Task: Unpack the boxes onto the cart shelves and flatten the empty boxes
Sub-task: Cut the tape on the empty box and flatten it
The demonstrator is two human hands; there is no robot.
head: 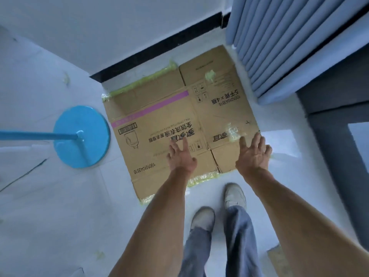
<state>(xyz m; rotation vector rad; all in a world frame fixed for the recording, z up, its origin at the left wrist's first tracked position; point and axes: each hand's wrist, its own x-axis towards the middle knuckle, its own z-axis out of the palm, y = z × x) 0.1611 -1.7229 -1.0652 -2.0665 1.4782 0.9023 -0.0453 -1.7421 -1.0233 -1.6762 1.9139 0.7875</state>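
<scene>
— Cardboard box (159,116): where?
— Flattened on the white floor (60,216), brown, pink stripe, black print, greenish tape along edges.
— Hands?
— Left hand (180,156) and right hand (253,154) spread over its near edge, fingers straight, grasping nothing.

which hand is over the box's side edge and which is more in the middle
The right hand is at the flattened box's right edge, by the clear tape patch. The left hand is over the printed middle panel.

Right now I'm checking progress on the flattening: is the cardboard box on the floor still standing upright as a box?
No, the cardboard box lies flat on the floor, with both open hands over its near edge.
</scene>
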